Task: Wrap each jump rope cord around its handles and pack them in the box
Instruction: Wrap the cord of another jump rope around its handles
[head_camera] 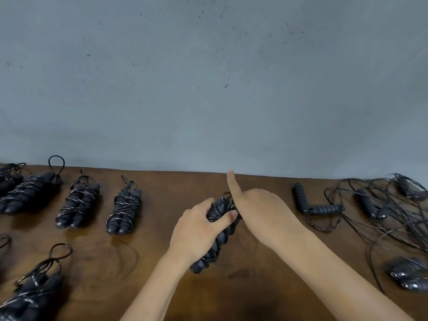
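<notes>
So, left to right:

Wrapped bundles: lie in rows at the table's left side, well apart from the hands; no box in view.
Left hand: curled round the held rope, thumb across its upper part.
Held rope: at table centre, long axis running from near-left up to far-right, cord already wound along it.
Right hand: just beside the bundle's far end, forefinger straight up; whether its hidden fingers pinch the cord there, I cannot tell.
Loose ropes: tangled at right, nearer the right hand.
Likely next: the bundle goes leftward, an easy reach for the left hand.
</notes>
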Demonstrator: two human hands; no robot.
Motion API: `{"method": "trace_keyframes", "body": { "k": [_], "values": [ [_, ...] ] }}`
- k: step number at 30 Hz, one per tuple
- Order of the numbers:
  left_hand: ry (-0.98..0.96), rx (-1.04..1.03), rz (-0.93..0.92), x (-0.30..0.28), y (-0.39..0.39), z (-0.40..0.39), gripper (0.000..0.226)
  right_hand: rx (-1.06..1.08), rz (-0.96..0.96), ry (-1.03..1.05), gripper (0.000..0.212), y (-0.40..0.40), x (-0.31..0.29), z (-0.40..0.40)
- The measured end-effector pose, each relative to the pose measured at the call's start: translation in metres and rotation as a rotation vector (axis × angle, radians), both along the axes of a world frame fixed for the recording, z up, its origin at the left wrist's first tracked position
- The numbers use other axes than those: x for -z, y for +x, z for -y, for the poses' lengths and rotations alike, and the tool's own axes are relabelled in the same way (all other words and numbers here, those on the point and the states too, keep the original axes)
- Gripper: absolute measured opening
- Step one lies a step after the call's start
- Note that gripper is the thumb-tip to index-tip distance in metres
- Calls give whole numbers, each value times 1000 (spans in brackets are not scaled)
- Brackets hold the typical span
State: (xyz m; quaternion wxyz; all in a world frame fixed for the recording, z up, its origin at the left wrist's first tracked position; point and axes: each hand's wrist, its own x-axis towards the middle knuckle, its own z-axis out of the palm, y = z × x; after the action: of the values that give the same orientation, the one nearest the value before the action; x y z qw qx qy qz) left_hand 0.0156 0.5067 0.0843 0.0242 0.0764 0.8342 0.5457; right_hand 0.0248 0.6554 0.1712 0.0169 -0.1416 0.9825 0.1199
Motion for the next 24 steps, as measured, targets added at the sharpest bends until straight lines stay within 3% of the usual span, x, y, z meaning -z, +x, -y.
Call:
{"method": "trace_keyframes", "body": {
  "k": [3,7,10,13,18,24],
  "values": [
    [-21,-11,-10,-2,-1,1,43,-11,94,-118,96,-4,-3,-7],
    [-16,24,1,-6,-4,5,39,18,267,-422,44,-8,-22,-20],
    [-19,93,22,-8,-2,5,32,22,261,-578,34,-22,-26,-23],
    [-27,131,24,-9,2,4,28,68,371,-739,14,-36,-25,-27],
    [-39,141,29,-8,3,8,27,136,439,-915,17,-45,-19,-30],
    [-11,153,47,-10,-1,15,36,331,339,-1451,30,-55,4,-24]
  ]
}}
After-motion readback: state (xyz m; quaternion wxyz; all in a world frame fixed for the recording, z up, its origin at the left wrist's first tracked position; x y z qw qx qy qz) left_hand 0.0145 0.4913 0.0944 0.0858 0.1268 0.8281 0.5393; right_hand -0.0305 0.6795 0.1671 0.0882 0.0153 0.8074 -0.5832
